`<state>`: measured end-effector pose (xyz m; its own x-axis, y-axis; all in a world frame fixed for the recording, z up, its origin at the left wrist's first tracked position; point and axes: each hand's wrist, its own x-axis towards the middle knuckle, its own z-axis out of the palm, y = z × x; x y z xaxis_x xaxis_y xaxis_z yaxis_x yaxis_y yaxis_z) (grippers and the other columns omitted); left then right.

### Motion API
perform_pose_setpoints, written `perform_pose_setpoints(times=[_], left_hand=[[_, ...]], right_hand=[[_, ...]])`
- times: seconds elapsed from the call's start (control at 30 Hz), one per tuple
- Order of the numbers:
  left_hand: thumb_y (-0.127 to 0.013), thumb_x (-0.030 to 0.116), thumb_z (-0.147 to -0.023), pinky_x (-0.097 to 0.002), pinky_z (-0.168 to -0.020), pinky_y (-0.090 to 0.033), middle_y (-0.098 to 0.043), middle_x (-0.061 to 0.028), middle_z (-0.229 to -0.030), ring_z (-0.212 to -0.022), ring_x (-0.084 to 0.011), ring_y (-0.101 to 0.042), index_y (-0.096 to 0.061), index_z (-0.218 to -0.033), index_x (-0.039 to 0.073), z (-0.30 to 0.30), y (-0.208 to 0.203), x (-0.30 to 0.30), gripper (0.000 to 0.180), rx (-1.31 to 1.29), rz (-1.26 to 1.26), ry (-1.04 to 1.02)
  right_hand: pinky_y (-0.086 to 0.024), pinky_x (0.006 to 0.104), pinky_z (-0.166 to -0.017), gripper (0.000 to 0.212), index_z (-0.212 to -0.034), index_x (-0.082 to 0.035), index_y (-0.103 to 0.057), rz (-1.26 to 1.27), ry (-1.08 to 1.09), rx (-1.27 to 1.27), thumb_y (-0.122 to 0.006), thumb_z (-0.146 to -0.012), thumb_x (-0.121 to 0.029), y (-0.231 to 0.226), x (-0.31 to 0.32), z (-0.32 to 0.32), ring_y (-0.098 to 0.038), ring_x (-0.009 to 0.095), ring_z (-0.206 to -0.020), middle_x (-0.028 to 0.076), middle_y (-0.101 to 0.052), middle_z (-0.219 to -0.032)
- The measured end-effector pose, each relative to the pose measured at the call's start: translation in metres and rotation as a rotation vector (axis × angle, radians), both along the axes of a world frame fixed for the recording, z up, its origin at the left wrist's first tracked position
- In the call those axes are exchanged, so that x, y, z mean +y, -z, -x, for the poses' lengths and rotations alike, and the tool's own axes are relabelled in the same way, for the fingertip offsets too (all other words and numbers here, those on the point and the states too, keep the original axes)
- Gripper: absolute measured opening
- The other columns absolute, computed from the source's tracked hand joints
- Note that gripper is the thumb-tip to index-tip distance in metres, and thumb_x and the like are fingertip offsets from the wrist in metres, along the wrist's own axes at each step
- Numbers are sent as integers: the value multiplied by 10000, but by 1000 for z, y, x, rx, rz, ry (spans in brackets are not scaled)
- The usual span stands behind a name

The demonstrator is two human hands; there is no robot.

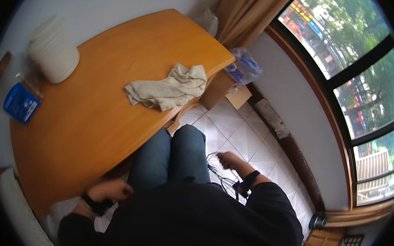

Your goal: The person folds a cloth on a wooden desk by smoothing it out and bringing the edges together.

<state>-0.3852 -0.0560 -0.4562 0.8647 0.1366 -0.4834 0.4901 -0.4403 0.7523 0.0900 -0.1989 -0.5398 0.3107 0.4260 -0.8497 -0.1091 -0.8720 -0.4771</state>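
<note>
My right hand point(230, 160) is low beside my right thigh, its fingers curled closed. A thin dark cable point(225, 181) loops from the fingertips and hangs in tangled strands over the floor. My left hand point(108, 190) is beside my left thigh, just off the table's near edge. Its fingers look bent but are smeared by motion, so I cannot tell whether they hold anything. Both wrists wear black straps. A crumpled beige cloth point(168, 88) lies on the wooden table point(101, 102), near its right edge, apart from both hands.
A white ribbed canister point(55, 52) and a clear jar with a blue label point(21, 103) stand at the table's left end. Beyond its right end are a cardboard box point(217, 90) and a plastic-wrapped package point(246, 68). A window point(357, 81) fills the right side, with a brown curtain point(253, 11).
</note>
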Motion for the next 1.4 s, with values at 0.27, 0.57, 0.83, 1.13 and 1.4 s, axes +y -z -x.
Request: perform_pose_setpoints(times=[0.27, 0.57, 0.83, 1.13, 1.4], left_hand=[[-640, 357, -781, -390, -855, -468, -635, -228, -1020, -977, -352, -599, -616, -1095, -4, 38, 127, -57, 479, 464, -184, -307], [-390, 459, -920, -397, -950, -406, -491, -125, -1333, -1186, -304, -493, -456, -1330, 132, 140, 195, -133, 528, 957, 83, -47], [-511, 304, -883, -309, -463, -332, -450, 9, -589, -523, -142, -434, -581, -767, 76, 97, 200, -83, 265, 121, 401, -1309], [-426, 216, -993, -182, -429, -229, -331, 82, -590, -472, -23, -281, -526, -997, 43, -83, 7, -48, 200, -629, 353, -713], [-403, 310, -996, -188, -434, -243, -342, 71, -581, -478, -15, -289, -540, -994, 14, -146, -98, -17, 326, -997, 222, -535]], right_hand=[[-308, 274, -382, 258, -701, -82, -516, -880, 320, -128, -512, -900, -247, -83, 92, -61, -364, 131, -391, 1, -408, -524], [-372, 273, -556, 226, -782, -80, -483, -1472, 579, -45, -482, -951, -229, -221, 37, -163, -390, 133, -556, 5, -440, -657], [-455, 384, -892, 226, -853, -50, -519, -1410, 16, 155, -411, -978, -205, -262, 16, -138, -597, 250, -886, 90, -587, -847], [-403, 421, -994, 268, -850, -57, -525, -1293, 76, -34, -371, -981, -233, -220, 43, -99, -524, 320, -1166, 203, -573, -1190], [-379, 437, -1031, 295, -831, -40, -530, -1394, 390, -123, -353, -983, -220, -220, -15, -161, -491, 355, -1198, 203, -580, -1171]])
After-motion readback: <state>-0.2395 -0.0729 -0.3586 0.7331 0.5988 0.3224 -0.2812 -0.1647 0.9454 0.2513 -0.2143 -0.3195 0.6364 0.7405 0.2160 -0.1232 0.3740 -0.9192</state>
